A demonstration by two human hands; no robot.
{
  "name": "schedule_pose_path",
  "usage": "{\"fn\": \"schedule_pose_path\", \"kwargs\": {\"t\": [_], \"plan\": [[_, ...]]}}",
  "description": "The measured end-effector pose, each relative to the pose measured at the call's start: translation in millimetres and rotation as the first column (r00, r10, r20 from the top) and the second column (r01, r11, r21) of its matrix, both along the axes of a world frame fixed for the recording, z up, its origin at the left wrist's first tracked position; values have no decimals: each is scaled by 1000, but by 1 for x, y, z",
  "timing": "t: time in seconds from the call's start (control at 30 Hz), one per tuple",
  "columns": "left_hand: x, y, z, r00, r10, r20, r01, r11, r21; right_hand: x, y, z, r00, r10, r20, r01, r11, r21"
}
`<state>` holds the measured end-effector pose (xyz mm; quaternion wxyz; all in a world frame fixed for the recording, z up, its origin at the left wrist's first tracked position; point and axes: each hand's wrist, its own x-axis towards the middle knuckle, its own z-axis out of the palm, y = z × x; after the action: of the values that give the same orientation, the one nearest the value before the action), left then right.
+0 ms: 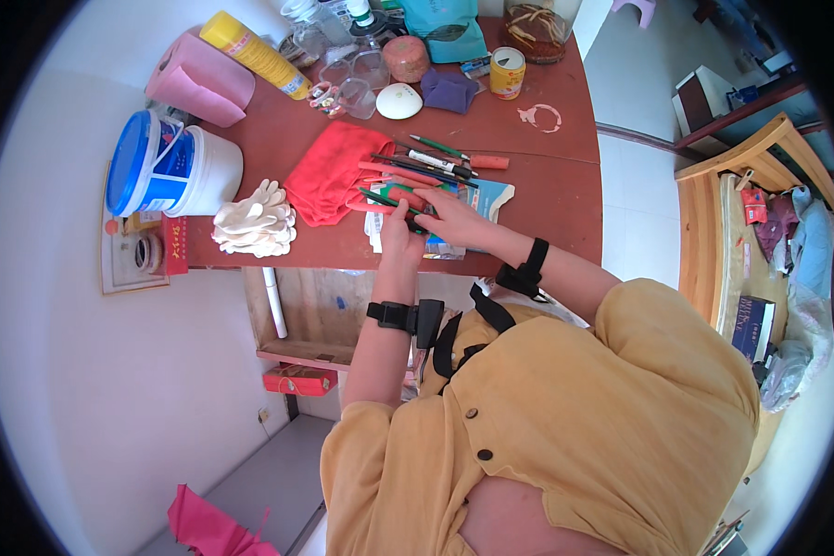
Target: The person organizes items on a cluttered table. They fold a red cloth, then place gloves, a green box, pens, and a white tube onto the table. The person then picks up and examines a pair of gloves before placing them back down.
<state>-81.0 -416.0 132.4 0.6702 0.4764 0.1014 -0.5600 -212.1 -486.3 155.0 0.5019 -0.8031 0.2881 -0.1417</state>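
Note:
My left hand [404, 233] is closed around several slim items, among them a dark green pencil or pen [377, 197] and a pink stick-like piece [370, 208]. My right hand [452, 215] touches the same bundle from the right, its fingers on a reddish piece [406, 197]; whether it grips this cannot be told. Both hands are over printed packets and papers [490, 197]. Just beyond lie a white marker [439, 163], a green pen [436, 146], dark pens and a red block [490, 162]. A crumpled red cloth [337, 174] is beside them, on the left.
On the red-brown table [563, 187] stand a white bucket with blue lid [208, 170], white gloves [257, 221], a pink roll [198, 80], a yellow spray can [257, 55], clear cups, a yellow tin [507, 73] and a glass jar [536, 31]. An open drawer [313, 313] lies below the edge.

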Motion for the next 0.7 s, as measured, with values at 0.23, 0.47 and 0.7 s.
{"fn": "schedule_pose_path", "kwargs": {"t": [0.23, 0.47, 0.7], "plan": [[0, -1, 7, 999, -14, -35, 16, 999, 49, 5, -10, 2, 1000, -19, 1, 19, 1000, -16], [-3, -3, 28, 997, -64, -32, 66, 995, 74, 9, -21, -5, 999, -30, -27, 27, 992, -120], [-4, 1, 28, 993, -113, 28, 112, 993, 24, 2, -16, -7, 995, -11, -98, -12, 973, -232]]}}
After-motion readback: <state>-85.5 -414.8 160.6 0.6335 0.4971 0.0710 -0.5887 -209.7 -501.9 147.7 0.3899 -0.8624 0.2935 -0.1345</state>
